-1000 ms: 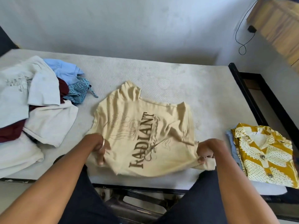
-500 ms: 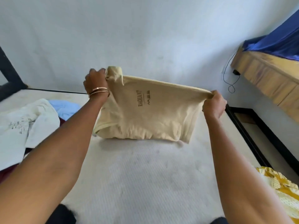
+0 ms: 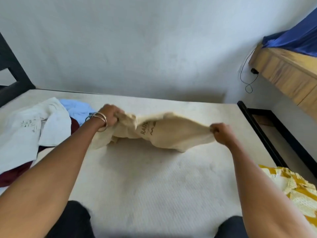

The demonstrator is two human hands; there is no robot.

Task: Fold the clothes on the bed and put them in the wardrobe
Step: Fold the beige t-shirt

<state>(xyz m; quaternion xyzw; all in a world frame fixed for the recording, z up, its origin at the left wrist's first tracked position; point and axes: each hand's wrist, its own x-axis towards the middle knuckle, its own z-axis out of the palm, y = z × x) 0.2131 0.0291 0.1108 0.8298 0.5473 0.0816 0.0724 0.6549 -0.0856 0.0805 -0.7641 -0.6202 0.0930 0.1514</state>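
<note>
Across the middle of the bed (image 3: 154, 186), the cream T-shirt (image 3: 171, 133) sags between both hands, its lower edge brushing the mattress. Soft, light cloth like this handles best from its corners. Bare mattress lies near; unfolded clothes (image 3: 30, 127) crowd the left. Left hand (image 3: 110, 115) and right hand (image 3: 221, 133) each clench an end.

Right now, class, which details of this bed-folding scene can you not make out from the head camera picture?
- Cream T-shirt: print half hidden by folds and motion blur.
- Left hand and right hand: fingertips buried in the fabric.
- Yellow patterned shirt: cut off by the right edge.
- Maroon garment: mostly under the white clothes.
- Wardrobe: not in view.
</note>
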